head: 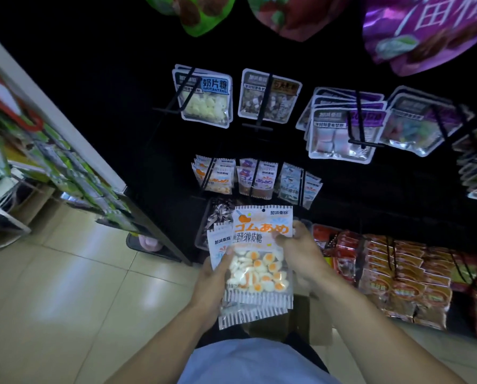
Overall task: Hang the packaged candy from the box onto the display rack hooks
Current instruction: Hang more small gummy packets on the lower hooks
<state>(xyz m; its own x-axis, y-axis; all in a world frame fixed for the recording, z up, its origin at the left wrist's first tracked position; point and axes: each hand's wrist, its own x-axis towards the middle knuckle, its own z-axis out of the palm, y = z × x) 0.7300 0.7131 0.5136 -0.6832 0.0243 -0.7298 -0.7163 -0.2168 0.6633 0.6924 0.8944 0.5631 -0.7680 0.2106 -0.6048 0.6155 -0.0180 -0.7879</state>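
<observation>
I hold a small stack of candy packs in front of the black display rack (pixel 342 200). The top pack (pixel 259 261) is clear with orange lettering and egg-shaped gummies. My left hand (pixel 213 284) grips the stack from its left side, thumb on the front. My right hand (pixel 301 248) pinches the top pack near its upper right edge. Another pack (pixel 217 242) with blue print shows behind at the left. Matching orange packs (pixel 213 176) hang on a hook in the rack's lower row. The cardboard box (pixel 312 320) is mostly hidden under my arms.
Purple packs (pixel 255 178) and blue packs (pixel 298 184) hang beside the orange ones. Larger silver pouches (pixel 206 98) hang on the row above. Red and orange snack bags (pixel 392 275) fill the bottom right. A shelf unit (pixel 51 151) stands at the left over tiled floor (pixel 65 286).
</observation>
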